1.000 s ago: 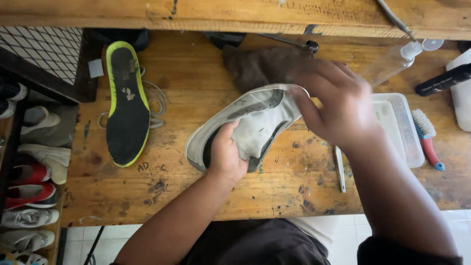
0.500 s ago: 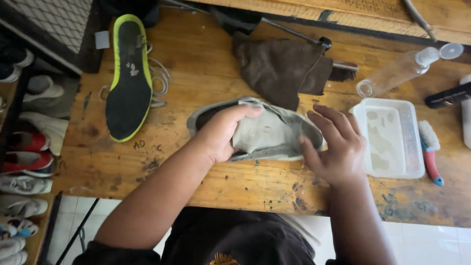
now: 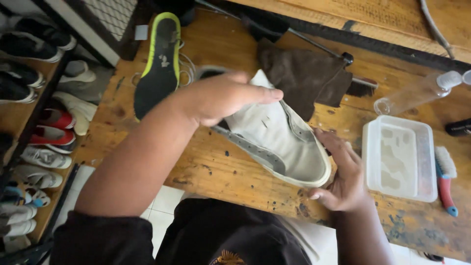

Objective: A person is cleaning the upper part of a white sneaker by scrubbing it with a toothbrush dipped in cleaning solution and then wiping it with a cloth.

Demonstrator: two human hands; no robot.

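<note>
Hands gripping a white sneaker (image 3: pixel 279 142) above the near edge of the wooden workbench (image 3: pixel 216 172). Left hand (image 3: pixel 223 98) closes over the shoe's upper; right hand (image 3: pixel 343 179) cups its toe from below. Brown cloth (image 3: pixel 304 81) lies just behind the shoe, black-and-green insole (image 3: pixel 159 66) near the left edge, clear plastic tray (image 3: pixel 400 157) beside a red-handled brush (image 3: pixel 445 179) toward the right.
</note>
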